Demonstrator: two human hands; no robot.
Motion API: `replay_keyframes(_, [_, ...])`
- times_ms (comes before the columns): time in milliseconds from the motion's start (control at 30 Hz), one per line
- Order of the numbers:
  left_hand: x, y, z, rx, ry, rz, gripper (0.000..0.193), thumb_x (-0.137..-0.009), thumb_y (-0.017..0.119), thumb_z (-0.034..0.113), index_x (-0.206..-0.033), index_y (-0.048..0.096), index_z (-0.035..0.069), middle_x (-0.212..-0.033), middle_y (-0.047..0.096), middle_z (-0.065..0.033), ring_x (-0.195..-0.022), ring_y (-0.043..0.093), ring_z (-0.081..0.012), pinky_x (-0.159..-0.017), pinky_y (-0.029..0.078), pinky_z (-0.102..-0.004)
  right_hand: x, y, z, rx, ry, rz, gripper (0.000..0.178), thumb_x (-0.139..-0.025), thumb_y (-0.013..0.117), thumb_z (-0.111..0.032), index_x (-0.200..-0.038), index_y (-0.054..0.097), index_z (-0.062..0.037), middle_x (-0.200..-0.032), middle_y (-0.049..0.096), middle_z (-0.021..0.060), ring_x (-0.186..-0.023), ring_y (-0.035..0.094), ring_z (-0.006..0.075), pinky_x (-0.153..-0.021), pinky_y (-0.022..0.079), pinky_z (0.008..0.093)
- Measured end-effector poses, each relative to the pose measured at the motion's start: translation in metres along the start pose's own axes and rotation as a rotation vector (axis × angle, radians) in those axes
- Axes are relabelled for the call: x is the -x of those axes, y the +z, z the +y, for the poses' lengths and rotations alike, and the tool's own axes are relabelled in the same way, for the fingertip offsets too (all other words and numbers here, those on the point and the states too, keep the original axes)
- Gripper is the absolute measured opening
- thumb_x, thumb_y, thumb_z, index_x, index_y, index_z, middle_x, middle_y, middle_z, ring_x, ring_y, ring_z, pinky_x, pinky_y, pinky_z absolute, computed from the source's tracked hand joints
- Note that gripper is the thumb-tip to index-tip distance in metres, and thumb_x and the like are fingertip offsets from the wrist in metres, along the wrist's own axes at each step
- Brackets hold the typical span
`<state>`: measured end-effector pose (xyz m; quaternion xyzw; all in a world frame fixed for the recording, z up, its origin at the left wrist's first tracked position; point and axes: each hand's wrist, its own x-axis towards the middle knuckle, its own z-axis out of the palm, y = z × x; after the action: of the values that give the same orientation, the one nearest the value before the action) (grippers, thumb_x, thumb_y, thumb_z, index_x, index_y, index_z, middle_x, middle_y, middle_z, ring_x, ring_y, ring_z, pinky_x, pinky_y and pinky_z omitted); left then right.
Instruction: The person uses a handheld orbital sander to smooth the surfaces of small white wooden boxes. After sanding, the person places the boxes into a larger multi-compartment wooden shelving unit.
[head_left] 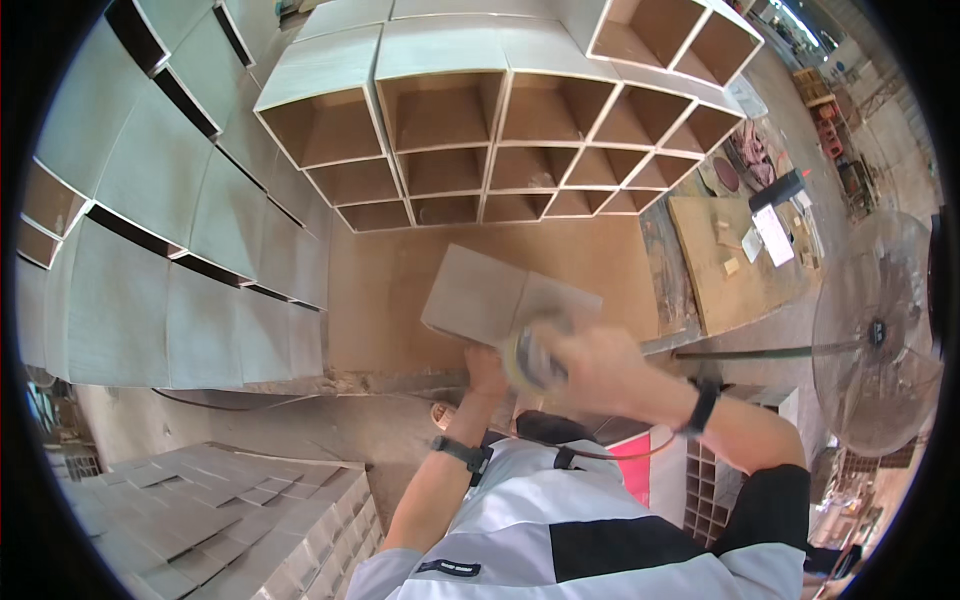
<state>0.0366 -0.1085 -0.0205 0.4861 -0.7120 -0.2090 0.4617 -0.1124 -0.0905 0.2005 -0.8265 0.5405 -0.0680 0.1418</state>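
A flat grey rectangular panel (478, 295) lies tilted on the brown worktable (380, 300) just in front of me. My left hand (484, 366) rests on the panel's near edge and steadies it. My right hand (592, 362) is closed on a roll of tape (528, 355), held just above the panel's near right part and blurred by motion. Both wrists carry dark bands.
Stacks of open wooden box frames (470, 150) stand at the back of the table. Grey panels (160, 230) lean in rows at left. A pile of flat grey panels (230, 510) sits low left. A standing fan (880, 330) is at right beside a workbench (740, 270).
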Motion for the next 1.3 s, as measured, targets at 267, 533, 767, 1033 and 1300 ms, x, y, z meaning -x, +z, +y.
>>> replay_keyframes(267, [0.0, -0.001, 0.002, 0.092, -0.123, -0.06, 0.033, -0.076, 0.066, 0.013, -0.107, 0.066, 0.005, -0.104, 0.068, -0.0181, -0.102, 0.061, -0.0394, -0.087, 0.048, -0.0463, 0.0, 0.0, -0.009, -0.007, -0.067, -0.007, 0.036, -0.084, 0.064, -0.026, -0.114, 0.057, -0.0084, -0.105, 0.058, 0.0189, -0.09, 0.062, 0.041, -0.071, 0.053, 0.0471])
replay_keyframes(533, [0.009, 0.005, -0.004, -0.048, -0.152, -0.089, 0.031, -0.075, 0.067, 0.013, -0.104, 0.066, 0.004, -0.105, 0.067, -0.0174, -0.102, 0.063, -0.0355, -0.087, 0.049, -0.0453, -0.026, -0.007, 0.034, 0.241, -0.062, 0.139, 0.032, -0.082, 0.062, -0.032, -0.108, 0.061, -0.0138, -0.09, 0.062, 0.0179, -0.081, 0.065, 0.0351, -0.066, 0.051, 0.0443])
replay_keyframes(767, [0.008, -0.002, 0.004, -0.003, -0.225, -0.096, 0.021, -0.075, 0.062, 0.004, -0.095, 0.067, 0.002, -0.092, 0.069, -0.0167, -0.089, 0.065, -0.0398, -0.076, 0.051, -0.0429, -0.038, -0.004, 0.077, -0.039, 0.27, 0.011, 0.05, -0.078, 0.063, -0.033, -0.123, 0.057, -0.0129, -0.103, 0.063, 0.0196, -0.103, 0.061, 0.0365, -0.086, 0.05, 0.0447])
replay_keyframes(1033, [-0.005, 0.002, 0.026, 0.005, -0.283, 0.068, 0.013, -0.074, 0.063, 0.008, -0.082, 0.067, -0.002, -0.077, 0.065, -0.0237, -0.079, 0.064, -0.0429, -0.066, 0.051, -0.0449, 0.063, -0.044, 0.14, -0.463, 0.473, 0.743, 0.058, -0.076, 0.074, -0.015, -0.13, 0.053, -0.0081, -0.118, 0.058, 0.0133, -0.105, 0.06, 0.0274, -0.086, 0.049, 0.0389])
replay_keyframes(1300, [0.015, -0.012, -0.007, -0.405, -0.213, -0.393, 0.018, -0.077, 0.061, 0.016, -0.083, 0.067, 0.001, -0.075, 0.065, -0.0219, -0.076, 0.065, -0.0401, -0.067, 0.052, -0.0494, 0.128, -0.041, 0.171, -1.477, 0.626, 1.504, 0.049, -0.096, 0.05, -0.037, -0.128, 0.052, 0.0001, -0.125, 0.055, 0.0109, -0.109, 0.054, 0.0226, -0.088, 0.048, 0.0367])
